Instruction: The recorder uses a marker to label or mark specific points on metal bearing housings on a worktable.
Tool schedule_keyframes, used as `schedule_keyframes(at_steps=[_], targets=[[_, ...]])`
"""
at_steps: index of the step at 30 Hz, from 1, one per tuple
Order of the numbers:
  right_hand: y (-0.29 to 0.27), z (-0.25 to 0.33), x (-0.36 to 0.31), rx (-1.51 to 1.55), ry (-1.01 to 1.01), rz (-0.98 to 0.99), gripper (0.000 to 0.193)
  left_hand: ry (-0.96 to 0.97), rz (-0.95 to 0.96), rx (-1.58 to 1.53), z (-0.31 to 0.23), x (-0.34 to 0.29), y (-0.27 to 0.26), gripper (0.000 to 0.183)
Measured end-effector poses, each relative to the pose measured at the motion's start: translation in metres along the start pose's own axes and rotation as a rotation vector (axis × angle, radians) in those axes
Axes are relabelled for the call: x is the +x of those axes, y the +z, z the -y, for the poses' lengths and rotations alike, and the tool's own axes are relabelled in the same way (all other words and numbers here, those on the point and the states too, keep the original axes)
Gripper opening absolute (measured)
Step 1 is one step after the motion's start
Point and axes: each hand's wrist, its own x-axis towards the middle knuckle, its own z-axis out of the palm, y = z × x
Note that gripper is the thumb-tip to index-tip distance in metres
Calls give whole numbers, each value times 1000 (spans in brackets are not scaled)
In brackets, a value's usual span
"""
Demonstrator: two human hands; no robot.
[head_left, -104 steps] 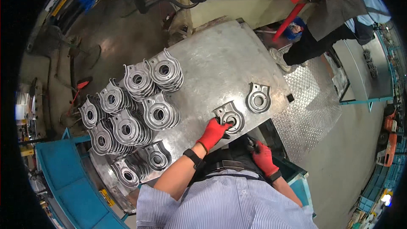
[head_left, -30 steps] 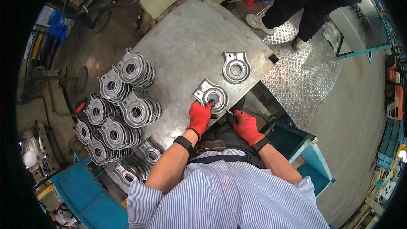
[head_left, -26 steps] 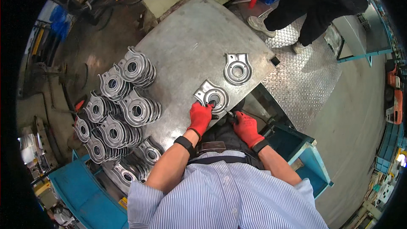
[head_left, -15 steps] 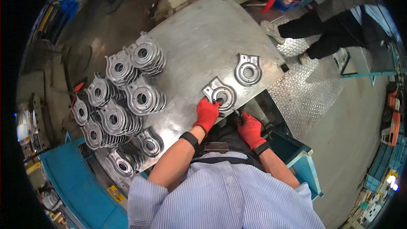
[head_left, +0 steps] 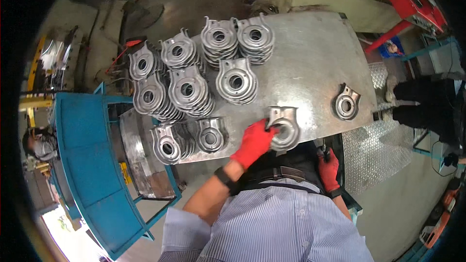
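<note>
My left hand [head_left: 256, 141], in a red glove, is closed on the left side of a stamped metal bracket [head_left: 290, 133] with a round ring and a flat tab. This bracket is at the table's near edge; I cannot tell whether it is lifted or resting. My right hand [head_left: 329, 169], also gloved in red, grips a dark hand tool [head_left: 324, 153] with a narrow metal tip, just off the near edge. The tool's exact kind is unclear. Farther right, a single bracket [head_left: 346, 105] lies on the metal table [head_left: 310, 68].
Several stacks of like brackets [head_left: 236, 81] fill the table's left part. To the left is a blue metal stand [head_left: 102, 165]. At the right, a person's dark-clothed legs [head_left: 422, 99] are beside a tread-plate floor panel [head_left: 371, 150]. A red box on a post [head_left: 415, 5] rises behind.
The view has swung left. My left hand has moved the held bracket leftward, away from the single bracket. The tool in my right hand is now apart from the held bracket.
</note>
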Motion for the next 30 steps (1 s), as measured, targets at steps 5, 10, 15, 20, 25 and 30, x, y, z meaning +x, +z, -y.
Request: schedule_keyframes(at_steps=[5,10,15,20,25,30], targets=[[0,18,5,-52,-89,55,37,24,-402,303,93,-53,-63,44],[-5,49,8,-107,-98,114,37,-96,-485,389,131,-64,-105,34],[7,20,5,-175,-192,4,38,-126,-570,649,141,-66,-91,35],[8,22,2,-100,-118,61,37,-103,-694,656,121,-80,-73,51],[-3,40,1,-18,-52,61,37,68,-675,749,76,-68,-37,64],[0,25,-5,-51,-10,-4,38,451,-499,557,25,-41,-10,53]])
